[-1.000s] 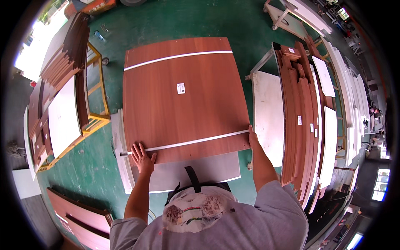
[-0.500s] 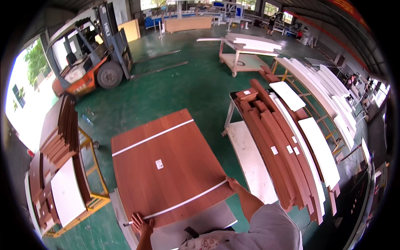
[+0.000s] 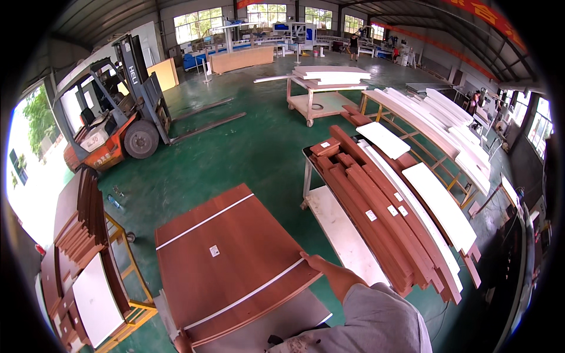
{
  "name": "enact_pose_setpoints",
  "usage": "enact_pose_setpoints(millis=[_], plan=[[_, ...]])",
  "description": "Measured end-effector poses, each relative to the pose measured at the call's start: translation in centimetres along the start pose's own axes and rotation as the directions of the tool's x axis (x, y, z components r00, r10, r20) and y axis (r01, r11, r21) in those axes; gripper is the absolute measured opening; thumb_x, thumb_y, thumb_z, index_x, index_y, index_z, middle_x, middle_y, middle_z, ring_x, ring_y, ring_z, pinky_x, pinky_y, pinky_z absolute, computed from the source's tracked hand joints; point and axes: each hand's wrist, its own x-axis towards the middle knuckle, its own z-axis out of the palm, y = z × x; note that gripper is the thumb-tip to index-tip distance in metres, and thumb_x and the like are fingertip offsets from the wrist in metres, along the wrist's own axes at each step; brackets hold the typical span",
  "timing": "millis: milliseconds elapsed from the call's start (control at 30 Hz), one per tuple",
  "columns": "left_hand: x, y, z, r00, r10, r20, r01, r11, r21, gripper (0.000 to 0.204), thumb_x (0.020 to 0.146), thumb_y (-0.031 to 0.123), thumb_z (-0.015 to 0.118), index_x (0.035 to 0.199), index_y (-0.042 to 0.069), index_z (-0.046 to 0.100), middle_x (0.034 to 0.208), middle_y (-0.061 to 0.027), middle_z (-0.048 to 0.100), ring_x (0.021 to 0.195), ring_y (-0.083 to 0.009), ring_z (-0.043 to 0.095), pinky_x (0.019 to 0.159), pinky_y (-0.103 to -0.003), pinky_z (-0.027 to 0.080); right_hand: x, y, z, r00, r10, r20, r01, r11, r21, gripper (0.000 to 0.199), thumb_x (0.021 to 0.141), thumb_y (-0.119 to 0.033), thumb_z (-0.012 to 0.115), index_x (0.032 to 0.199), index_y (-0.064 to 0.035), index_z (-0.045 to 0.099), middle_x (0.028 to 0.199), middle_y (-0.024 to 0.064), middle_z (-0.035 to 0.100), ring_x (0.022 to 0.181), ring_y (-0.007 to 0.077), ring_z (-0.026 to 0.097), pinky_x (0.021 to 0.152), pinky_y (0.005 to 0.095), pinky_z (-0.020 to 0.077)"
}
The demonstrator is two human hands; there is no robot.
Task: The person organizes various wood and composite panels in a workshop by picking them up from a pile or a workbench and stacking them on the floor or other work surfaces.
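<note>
Head view: down over a brown panel pack (image 3: 235,262), low in frame, over a grey sheet (image 3: 282,317); support beneath hidden.
Straps: two in white, near strap (image 3: 247,299) and far strap (image 3: 205,222), across the pack, apparently flat; white label (image 3: 215,251) between.
Right hand (image 3: 312,263): on the pack's right edge, just beside the near strap's end, with fingers partly hidden; clamped on or merely pushing, cannot tell.
Left hand (image 3: 183,342): at the pack's near left corner, cut off low in frame; curled or flat, cannot tell.
Near edge: seemingly more than one layer; resting on the grey sheet or raised off it, cannot tell.
Step in hand: judged as handling the strapped pack from opposite sides; steadying or shifting, both plausible.
Next move: likely calls for matched effort left and right, a firm hold low on the edges, layers kept square, no hauling on the straps.
Right side: counter (image 3: 344,229) loaded with brown planks (image 3: 376,215), near the right arm; watch elbow room.
Left side: yellow rack (image 3: 141,312) with white panel (image 3: 98,300), near the pack's left edge; mind that corner in any swing.
Forklift (image 3: 109,138): orange, beyond the pack, well apart, on green floor (image 3: 235,159).
</note>
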Motion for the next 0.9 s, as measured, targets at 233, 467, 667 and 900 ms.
enact_pose_setpoints(millis=[233,467,667,900], plan=[[3.1,-1.0,1.1,0.979,0.147,0.144,-0.104,0.958,-0.267,0.043,0.094,0.041,0.046,0.134,0.024,0.044,0.079,-0.0235,0.064,0.075,-0.0429,0.064,0.067,-0.052,0.05,4.3,2.5,-0.6,0.992,-0.005,0.127,-0.001,0.999,0.049,0.088,0.085,-0.075,0.039,0.113,0.0044,0.064,0.115,0.0255,0.062,0.11,0.0339,0.06,0.096,0.0387,0.0424],[0.5,0.6,-2.1,0.961,-0.066,0.269,0.197,0.844,-0.499,0.073,0.089,0.065,0.042,0.106,-0.003,0.065,0.103,-0.0319,0.062,0.1,-0.048,0.058,0.085,-0.048,0.046,5.5,5.4,-0.1,0.989,-0.041,0.14,0.04,0.999,0.011,0.081,0.091,-0.068,0.037,0.121,0.0039,0.06,0.119,0.0231,0.061,0.112,0.0284,0.059,0.098,0.0369,0.0405],[-3.2,-0.2,-2.9,0.947,-0.129,0.294,0.279,0.784,-0.555,0.078,0.088,0.067,0.043,0.109,-0.005,0.063,0.106,-0.0329,0.061,0.103,-0.0476,0.058,0.087,-0.049,0.046,3.3,5.9,-2.8,0.973,-0.06,0.224,0.029,0.99,0.137,0.078,0.093,-0.064,0.037,0.125,0.0041,0.057,0.121,0.0194,0.061,0.111,0.0257,0.059,0.099,0.0353,0.0406],[-14.6,0.7,-0.6,0.864,-0.136,0.484,0.431,0.697,-0.573,0.071,0.092,0.061,0.043,0.118,-0.003,0.059,0.108,-0.032,0.061,0.104,-0.0453,0.058,0.088,-0.047,0.048,-3.0,15.3,-9.6,0.975,0.017,0.222,-0.061,0.979,0.195,0.077,0.095,-0.062,0.038,0.127,0.0061,0.053,0.122,0.0187,0.06,0.113,0.027,0.057,0.101,0.0338,0.04]])
